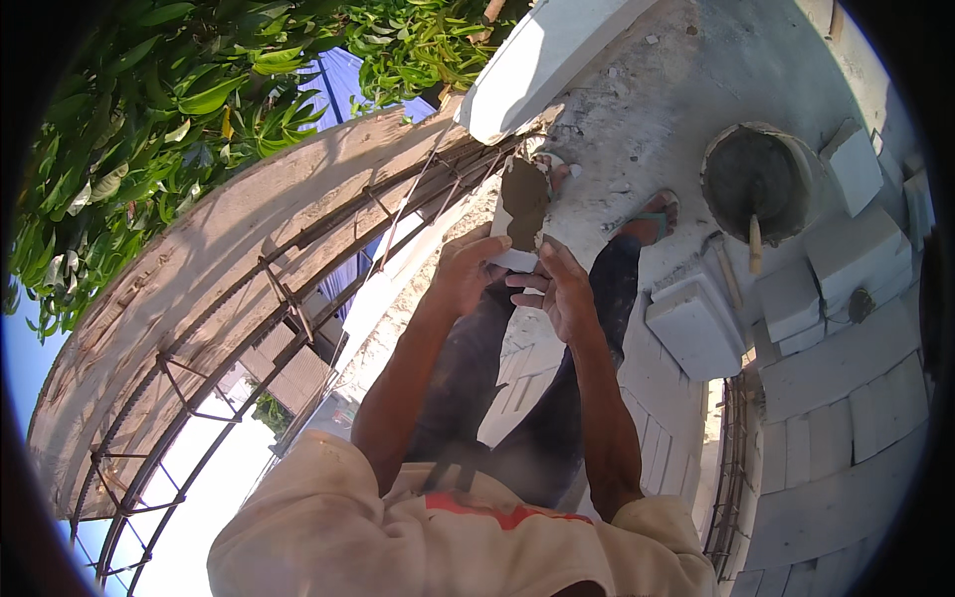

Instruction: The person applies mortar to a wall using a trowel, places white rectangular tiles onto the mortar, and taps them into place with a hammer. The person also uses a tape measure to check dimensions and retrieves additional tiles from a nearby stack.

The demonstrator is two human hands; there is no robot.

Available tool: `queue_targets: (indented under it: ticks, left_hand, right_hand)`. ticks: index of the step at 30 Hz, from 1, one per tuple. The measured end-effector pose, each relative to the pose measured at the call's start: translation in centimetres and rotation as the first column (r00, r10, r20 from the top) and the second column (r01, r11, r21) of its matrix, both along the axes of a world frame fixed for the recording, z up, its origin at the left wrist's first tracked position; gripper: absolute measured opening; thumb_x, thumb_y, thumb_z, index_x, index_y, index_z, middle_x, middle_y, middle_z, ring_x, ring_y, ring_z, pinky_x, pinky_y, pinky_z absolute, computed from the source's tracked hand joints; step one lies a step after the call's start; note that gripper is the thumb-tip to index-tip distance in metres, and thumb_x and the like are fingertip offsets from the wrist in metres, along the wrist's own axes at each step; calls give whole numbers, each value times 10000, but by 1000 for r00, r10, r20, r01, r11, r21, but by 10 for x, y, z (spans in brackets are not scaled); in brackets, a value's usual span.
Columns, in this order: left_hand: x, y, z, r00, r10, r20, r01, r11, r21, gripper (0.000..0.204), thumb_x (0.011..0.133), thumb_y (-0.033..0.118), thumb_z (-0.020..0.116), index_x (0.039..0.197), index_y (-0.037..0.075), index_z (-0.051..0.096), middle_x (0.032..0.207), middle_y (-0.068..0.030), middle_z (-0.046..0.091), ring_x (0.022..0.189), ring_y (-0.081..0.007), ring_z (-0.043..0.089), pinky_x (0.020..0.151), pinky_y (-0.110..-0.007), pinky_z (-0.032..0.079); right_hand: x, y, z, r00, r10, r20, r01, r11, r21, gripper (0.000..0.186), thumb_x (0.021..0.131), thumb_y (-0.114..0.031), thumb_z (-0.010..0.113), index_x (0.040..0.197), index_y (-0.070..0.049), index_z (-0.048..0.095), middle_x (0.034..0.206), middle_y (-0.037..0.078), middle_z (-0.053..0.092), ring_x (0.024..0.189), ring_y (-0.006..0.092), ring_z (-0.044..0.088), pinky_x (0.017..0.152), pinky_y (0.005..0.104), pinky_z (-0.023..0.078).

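Head view: pale block (516,262) ahead of torso, between both hands, far part smeared with grey mortar (524,199). Left hand (466,271): fingers pinching near left edge. Right hand (565,294): thumb and fingers around near right corner, other fingers loosely spread. Block looks stiff, probably lightish, corners likely chip; mortar likely slippery. Best hold: bare near-end sides. No writing readable on block; red print (497,511) on shirt (373,542) illegible.

You've got strong daylight: shadows dapple the wooden board (234,224) on the left, background (214,463) near left blows out white. Faint haze softens your trousers (542,448). Fisheye bends straight edges; black rim swallows corners.
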State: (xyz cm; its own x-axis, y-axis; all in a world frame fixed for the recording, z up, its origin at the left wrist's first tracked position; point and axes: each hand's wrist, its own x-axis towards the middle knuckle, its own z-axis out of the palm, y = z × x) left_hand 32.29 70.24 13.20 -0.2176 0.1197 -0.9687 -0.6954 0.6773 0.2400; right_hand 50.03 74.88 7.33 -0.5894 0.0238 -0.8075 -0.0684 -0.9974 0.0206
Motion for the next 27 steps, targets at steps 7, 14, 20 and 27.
queue_targets:
  ticks: [7, 14, 20, 27]
  left_hand:
    - [-20, 3, -40, 993, 27, -114, -8, 987, 163, 409, 984, 266, 734, 1259, -31, 675, 1094, -89, 719, 987, -147, 689, 907, -286, 555]
    - [-4, -3, -44, 935, 276, -224, -209, 937, 281, 526, 1009, 219, 738, 1417, -71, 576, 1197, -114, 707, 1046, -149, 675, 935, -284, 544]
    - [12, -9, -41, 892, 320, -320, -230, 930, 288, 574, 1008, 150, 725, 1495, -74, 520, 1253, -118, 696, 1081, -145, 660, 943, -283, 540]
    - [22, -2, -25, 852, 213, -478, -107, 965, 240, 514, 1033, 140, 650, 1496, -47, 530, 1264, -119, 677, 1104, -147, 646, 951, -298, 521]
  right_hand:
    - [-45, -10, -47, 977, -192, 98, 195, 980, -27, 444, 1034, -355, 683, 1328, -31, 607, 1121, 189, 706, 907, 267, 756, 756, 395, 653]
    - [-62, -3, -56, 958, -220, 182, 241, 966, -100, 357, 1027, -321, 668, 1229, -31, 623, 1000, 132, 683, 864, 269, 735, 760, 394, 647]
    - [-70, 2, -44, 959, -208, 193, 221, 974, -46, 363, 1025, -329, 664, 1221, -27, 619, 1009, 132, 671, 847, 267, 721, 776, 400, 631]
    - [-66, 4, -23, 967, -192, 166, 200, 979, -32, 394, 1049, -387, 626, 1254, -51, 619, 1088, 120, 677, 905, 235, 701, 840, 393, 607]
